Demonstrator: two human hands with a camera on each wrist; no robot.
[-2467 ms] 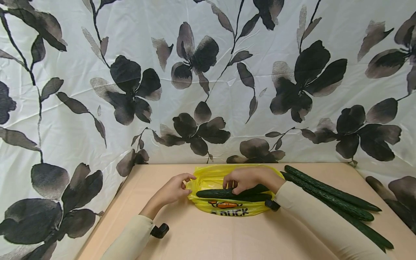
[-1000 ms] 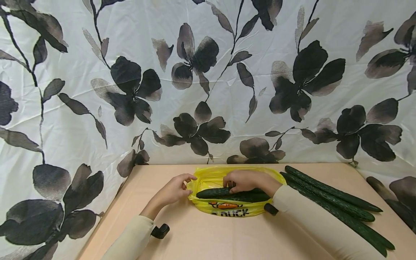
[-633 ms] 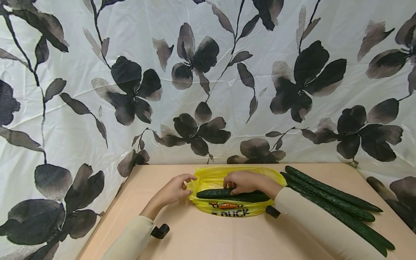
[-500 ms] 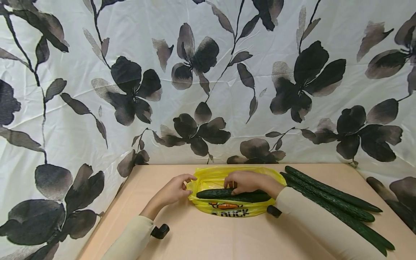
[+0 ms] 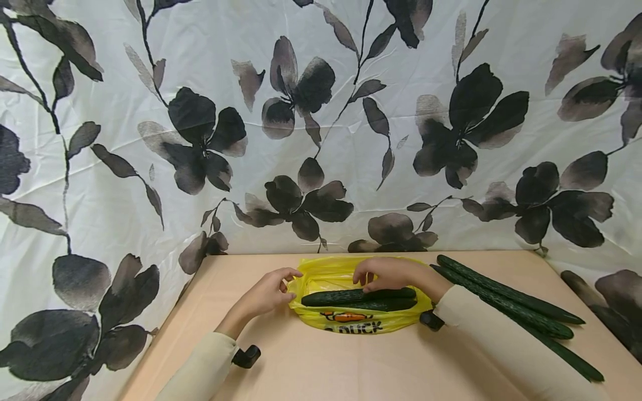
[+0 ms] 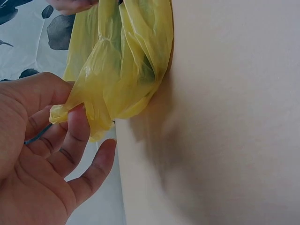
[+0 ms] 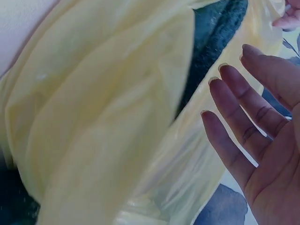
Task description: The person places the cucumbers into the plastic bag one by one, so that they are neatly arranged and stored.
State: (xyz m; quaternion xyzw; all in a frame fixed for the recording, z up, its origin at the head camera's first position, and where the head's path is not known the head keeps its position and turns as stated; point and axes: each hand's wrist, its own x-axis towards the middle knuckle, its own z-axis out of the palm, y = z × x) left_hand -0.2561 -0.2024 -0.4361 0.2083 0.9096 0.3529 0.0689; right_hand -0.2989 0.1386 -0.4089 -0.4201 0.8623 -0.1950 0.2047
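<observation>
Left hand [image 5: 266, 292]: pinched yellow bag [image 5: 401, 321]
Right hand [image 5: 388, 273]: relaxed, empty
Bag mouth [image 5: 323, 266]: I feared sagging if that pinch slipped

Yellow plastic bag [image 5: 328, 273] is leaving room behind bagged cucumbers [image 5: 331, 299]
Right hand [image 5: 388, 273] and loose cucumbers [image 5: 509, 291] are obstructing its right side.

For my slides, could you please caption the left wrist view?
The left hand pinches one end of a yellow plastic bag.
</observation>
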